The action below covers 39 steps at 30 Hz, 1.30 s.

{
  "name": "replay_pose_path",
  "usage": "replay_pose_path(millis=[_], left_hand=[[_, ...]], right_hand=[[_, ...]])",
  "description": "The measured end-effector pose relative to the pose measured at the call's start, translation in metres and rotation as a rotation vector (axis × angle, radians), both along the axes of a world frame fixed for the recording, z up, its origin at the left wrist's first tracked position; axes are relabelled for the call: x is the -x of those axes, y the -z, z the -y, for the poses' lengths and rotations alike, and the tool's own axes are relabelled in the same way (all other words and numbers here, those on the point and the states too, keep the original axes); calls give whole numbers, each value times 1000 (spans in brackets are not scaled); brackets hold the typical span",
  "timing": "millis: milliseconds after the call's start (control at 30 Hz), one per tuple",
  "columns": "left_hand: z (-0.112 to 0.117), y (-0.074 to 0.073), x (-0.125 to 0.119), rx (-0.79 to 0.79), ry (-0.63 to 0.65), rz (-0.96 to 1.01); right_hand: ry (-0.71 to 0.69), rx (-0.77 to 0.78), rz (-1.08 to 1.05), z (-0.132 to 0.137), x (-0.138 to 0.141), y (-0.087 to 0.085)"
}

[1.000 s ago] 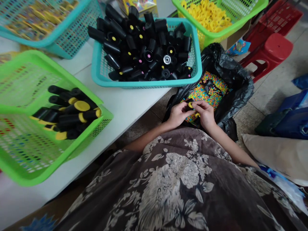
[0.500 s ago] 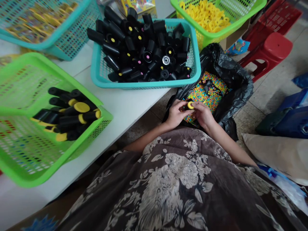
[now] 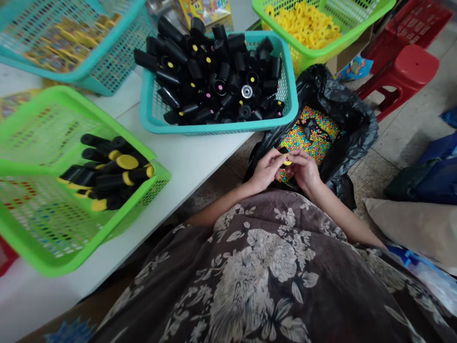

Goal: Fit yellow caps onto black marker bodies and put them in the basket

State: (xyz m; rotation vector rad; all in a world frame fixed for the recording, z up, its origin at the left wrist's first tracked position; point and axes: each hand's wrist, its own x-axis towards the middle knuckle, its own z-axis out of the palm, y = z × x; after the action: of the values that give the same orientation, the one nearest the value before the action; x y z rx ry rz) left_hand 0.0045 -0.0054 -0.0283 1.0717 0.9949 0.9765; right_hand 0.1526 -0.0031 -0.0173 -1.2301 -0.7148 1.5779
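Yellow ring (image 3: 287,162), one, between two hands (image 3: 267,169)

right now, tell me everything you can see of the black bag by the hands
The bag is thin, glossy black plastic, crumpled like a bin liner. It sits on the floor beside the table, next to the teal basket, with its mouth slumped wide open. Inside is a heap of small beads in yellow, pink, green and blue, with a dark fold of plastic on them. The left hand and right hand pinch a yellow piece over its near edge; whether they touch it is unclear.
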Motion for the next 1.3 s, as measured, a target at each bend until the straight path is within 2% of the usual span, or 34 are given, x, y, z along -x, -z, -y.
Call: replay_pose_path(millis=[200, 300, 400, 500, 567, 767, 933, 1133, 1167, 1233, 1300], left_hand=[[1, 7, -5, 60, -38, 37], [1, -1, -3, 80, -77, 71], [-1, -13, -1, 126, -109, 123], [-2, -20, 3, 180, -82, 161], [-2, -19, 5, 195, -47, 162], [0, -14, 4, 142, 7, 60], [7, -24, 1, 141, 68, 14], [2, -26, 5, 179, 183, -59], [1, -28, 8, 181, 189, -77], [1, -37, 19, 146, 170, -121], [5, -53, 37, 20, 112, -188]], right_hand=[[-8, 24, 29, 1, 0, 4], [-34, -33, 41, 2, -1, -1], [-159, -84, -8, 2, -9, -6], [-288, -80, -70, 1, -19, -5], [-308, -86, -77, 1, -22, -2], [-189, -54, -13, 0, -13, 1], [-135, 41, 17, -1, -15, 4], [-23, -20, 126, -6, -17, 15], [-39, -29, 150, -5, -17, 14], [-155, -42, 189, -4, -21, 11], [-302, -60, 288, -5, -29, 11]])
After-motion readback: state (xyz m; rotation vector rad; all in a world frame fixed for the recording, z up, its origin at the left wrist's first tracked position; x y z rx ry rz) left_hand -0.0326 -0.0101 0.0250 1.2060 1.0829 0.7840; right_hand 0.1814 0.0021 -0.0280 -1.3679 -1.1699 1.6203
